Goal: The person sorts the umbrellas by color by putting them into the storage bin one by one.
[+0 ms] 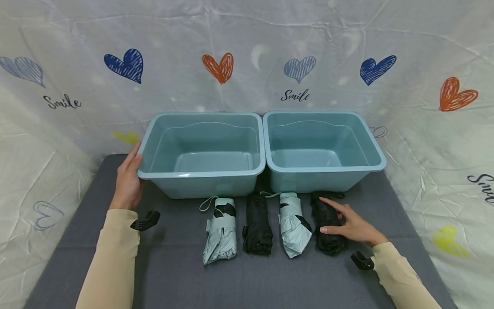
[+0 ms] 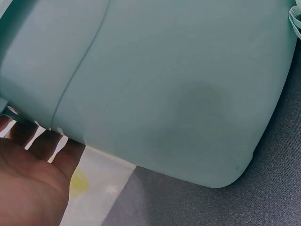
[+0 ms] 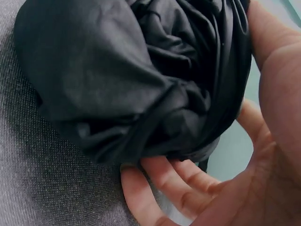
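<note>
Fingers (image 3: 174,183) of a person's right hand (image 1: 349,223) curve about a black folded umbrella (image 1: 328,242) in the lower right of the head frame, thumb well apart from forefinger; how tightly they grip cannot be told. The right wrist view shows the umbrella's crumpled end filling the upper part of the frame, with fingertips touching it at bottom centre. At centre left of the head frame, the left hand (image 1: 129,182) touches the end of a blue tub (image 1: 204,186), its fingers spread and nearly straight against the plastic, as seen at the left edge of the left wrist view. Between the hands, in a row across the lower centre, lie a pale umbrella (image 1: 221,231) with a looped cord (image 1: 206,204), a second black umbrella (image 1: 257,225) and a second pale umbrella (image 1: 292,234). All four rest on a dark grey cloth (image 1: 181,283), in front of the first tub and a matching tub (image 1: 308,182), side by side across mid-frame. Cream sleeves (image 1: 112,253) enter from bottom left and bottom right, a black band (image 1: 146,221) at each wrist. Behind, a pale sheet (image 1: 247,25) printed with orange, blue and yellow hearts (image 1: 220,68) and the word "Smile" fills the top of the frame
</note>
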`<state>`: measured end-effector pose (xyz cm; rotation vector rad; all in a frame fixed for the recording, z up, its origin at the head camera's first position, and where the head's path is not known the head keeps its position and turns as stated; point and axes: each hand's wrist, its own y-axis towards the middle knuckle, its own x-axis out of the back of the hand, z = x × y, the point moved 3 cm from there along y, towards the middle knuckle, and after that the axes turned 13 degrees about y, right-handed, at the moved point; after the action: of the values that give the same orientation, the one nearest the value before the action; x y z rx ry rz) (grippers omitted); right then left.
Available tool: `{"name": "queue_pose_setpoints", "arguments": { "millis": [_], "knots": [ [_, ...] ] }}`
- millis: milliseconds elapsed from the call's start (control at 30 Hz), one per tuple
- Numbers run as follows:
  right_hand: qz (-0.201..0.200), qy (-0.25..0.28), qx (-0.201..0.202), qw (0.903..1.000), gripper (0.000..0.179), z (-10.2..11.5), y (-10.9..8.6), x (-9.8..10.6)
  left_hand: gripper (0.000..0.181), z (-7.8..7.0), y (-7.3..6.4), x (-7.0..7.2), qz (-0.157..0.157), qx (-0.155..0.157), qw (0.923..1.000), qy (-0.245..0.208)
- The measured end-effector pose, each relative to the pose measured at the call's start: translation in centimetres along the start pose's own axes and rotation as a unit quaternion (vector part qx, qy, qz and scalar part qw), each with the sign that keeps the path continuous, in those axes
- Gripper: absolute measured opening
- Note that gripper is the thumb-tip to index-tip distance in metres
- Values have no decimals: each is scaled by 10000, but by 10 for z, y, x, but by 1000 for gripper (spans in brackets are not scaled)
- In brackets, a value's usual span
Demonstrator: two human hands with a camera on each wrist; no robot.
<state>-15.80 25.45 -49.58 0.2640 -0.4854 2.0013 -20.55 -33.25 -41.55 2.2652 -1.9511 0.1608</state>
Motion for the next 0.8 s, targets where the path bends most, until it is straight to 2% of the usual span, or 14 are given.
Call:
{"name": "queue_pose_setpoints", "arguments": {
  "millis": [300, 600, 800],
  "knots": [
    [16, 3, 237, 9997, 91, 4, 7, -10, 54, 2, 0, 0, -5, 10, 10000, -11],
    [126, 102, -249, 9996, 94, 7, 10, -15, 55, 3, 0, -1, 24, 7, 10000, 34],
    [77, 532, -93, 9985, 91, -1, 10, -9, 55, 3, 0, -1, -6, -2, 10000, 19]
  ]
}}
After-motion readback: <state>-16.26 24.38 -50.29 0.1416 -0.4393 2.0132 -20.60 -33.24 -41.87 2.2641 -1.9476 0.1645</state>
